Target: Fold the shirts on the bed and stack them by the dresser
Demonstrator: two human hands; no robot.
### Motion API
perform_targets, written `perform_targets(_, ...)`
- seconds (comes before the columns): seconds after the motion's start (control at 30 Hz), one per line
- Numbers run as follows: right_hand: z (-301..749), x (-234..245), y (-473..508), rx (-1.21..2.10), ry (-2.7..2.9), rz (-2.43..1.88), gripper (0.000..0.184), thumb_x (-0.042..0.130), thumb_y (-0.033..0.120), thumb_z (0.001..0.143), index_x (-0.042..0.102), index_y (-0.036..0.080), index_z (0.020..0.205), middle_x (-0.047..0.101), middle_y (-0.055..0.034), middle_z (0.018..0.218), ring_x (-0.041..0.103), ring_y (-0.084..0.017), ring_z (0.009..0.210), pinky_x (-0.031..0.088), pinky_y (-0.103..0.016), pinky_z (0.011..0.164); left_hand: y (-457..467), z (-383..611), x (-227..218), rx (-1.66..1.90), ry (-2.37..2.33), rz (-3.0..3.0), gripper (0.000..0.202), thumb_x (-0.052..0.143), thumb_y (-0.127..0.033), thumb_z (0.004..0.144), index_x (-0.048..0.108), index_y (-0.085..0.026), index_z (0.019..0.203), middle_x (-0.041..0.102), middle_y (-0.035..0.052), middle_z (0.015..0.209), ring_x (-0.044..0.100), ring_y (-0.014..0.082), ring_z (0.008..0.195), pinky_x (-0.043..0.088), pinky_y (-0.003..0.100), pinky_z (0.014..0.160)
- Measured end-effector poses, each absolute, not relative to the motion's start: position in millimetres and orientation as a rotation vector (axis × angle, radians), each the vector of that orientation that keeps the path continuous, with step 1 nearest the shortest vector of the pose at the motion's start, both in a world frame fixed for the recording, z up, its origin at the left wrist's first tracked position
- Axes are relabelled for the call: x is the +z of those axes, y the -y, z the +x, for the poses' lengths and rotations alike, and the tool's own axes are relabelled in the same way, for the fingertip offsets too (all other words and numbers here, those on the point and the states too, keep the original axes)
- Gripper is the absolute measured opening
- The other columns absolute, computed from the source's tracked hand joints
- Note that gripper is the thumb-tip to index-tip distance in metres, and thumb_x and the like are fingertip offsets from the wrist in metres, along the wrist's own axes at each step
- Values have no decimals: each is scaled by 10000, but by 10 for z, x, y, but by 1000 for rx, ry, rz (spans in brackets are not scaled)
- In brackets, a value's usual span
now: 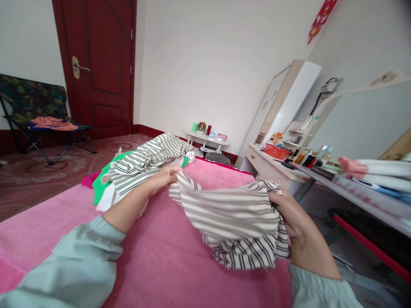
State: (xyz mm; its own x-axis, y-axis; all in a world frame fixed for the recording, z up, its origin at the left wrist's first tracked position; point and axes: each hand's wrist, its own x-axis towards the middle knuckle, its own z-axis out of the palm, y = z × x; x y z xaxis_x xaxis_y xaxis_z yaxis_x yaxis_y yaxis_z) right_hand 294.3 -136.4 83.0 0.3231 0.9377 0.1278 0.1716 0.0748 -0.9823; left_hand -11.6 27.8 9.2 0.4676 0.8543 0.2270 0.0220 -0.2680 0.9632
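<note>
A white garment with dark stripes (234,211) is stretched between my two hands over the pink bed cover (154,256). My left hand (165,177) pinches its upper left corner. On the other side my right hand (284,207) grips the bunched cloth, with some fingers hidden behind the folds. The lower part of the garment hangs loose and crumpled, and its exact kind cannot be made out. Just beyond my left hand lies a heap of clothes, with another striped garment (150,160) on top and green cloth (102,179) under it.
To the right stand a dressing table (266,162) with bottles and a mirror (362,128), and a shelf of folded cloths (385,171). A low white table (205,137) stands by the far wall. At the left are a folding chair (35,102) and a red door (102,64).
</note>
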Motion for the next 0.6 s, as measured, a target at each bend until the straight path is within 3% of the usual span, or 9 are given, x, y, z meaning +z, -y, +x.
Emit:
perform_targets(0.07, 3228, 663, 1138, 522, 904, -1443, 392, 639, 215, 581, 640, 153, 968, 692, -53, 804, 659, -217, 778, 526, -304, 676, -451, -250, 116, 1251, -946, 1370, 204, 600, -274, 626, 636, -194, 811, 663, -7, 719, 629, 184, 695, 510, 295, 683)
perform_targets(0.13, 3389, 454, 970, 443, 885, -1459, 524, 673, 287, 595, 587, 163, 1097, 684, -77, 938, 657, -211, 831, 526, -303, 696, -553, -285, 81, 1381, -1103, 1186, 220, 602, -310, 656, 627, -187, 837, 677, 22, 767, 639, 214, 766, 514, 306, 686)
perform_targets(0.2, 3417, 271, 877, 492, 1050, -1558, 632, 694, 394, 621, 540, 170, 1192, 651, -112, 1071, 651, -220, 889, 524, -322, 721, -581, -242, -8, 1386, -1189, 1130, 251, 603, -367, 688, 626, -169, 842, 685, 57, 810, 641, 236, 821, 516, 318, 693)
perform_targets(0.3, 3290, 168, 854, 402, 1410, -1829, 630, 702, 502, 620, 597, 174, 1148, 626, -134, 1137, 637, -240, 933, 495, -346, 772, -543, -140, -165, 1215, -1227, 1232, 469, 619, -509, 700, 618, -149, 1002, 691, 82, 904, 649, 239, 852, 515, 322, 710)
perform_targets(0.37, 3153, 219, 889, 173, 1523, -2012, 532, 698, 519, 619, 659, 174, 1021, 662, -126, 1048, 639, -244, 893, 474, -339, 758, -510, -101, -231, 1044, -1324, 1458, 699, 674, -571, 637, 547, -167, 1192, 675, 95, 1030, 641, 251, 926, 502, 328, 772)
perform_targets(0.43, 2998, 307, 951, 100, 1583, -2117, 417, 642, 556, 674, 687, 172, 832, 697, -103, 827, 644, -228, 749, 459, -317, 669, -484, -85, -246, 927, -1487, 1765, 881, 726, -577, 563, 464, -188, 1309, 607, 120, 1201, 584, 281, 1077, 457, 337, 880)
perform_targets(0.53, 2733, 363, 1062, 537, 1787, -2077, 514, 522, 647, 745, 623, 179, 558, 614, -60, 492, 565, -181, 473, 402, -290, 509, -436, -68, -195, 768, -1677, 2125, 934, 685, -652, 560, 444, -210, 1346, 496, 146, 1349, 474, 328, 1224, 382, 361, 974)
perform_targets(0.6, 2546, 309, 1113, 761, 1887, -1986, 540, 547, 658, 724, 569, 186, 463, 558, -45, 404, 502, -159, 391, 361, -280, 458, -387, -49, -149, 600, -1741, 2197, 984, 618, -742, 561, 416, -225, 1373, 516, 164, 1330, 487, 367, 1204, 383, 412, 958)
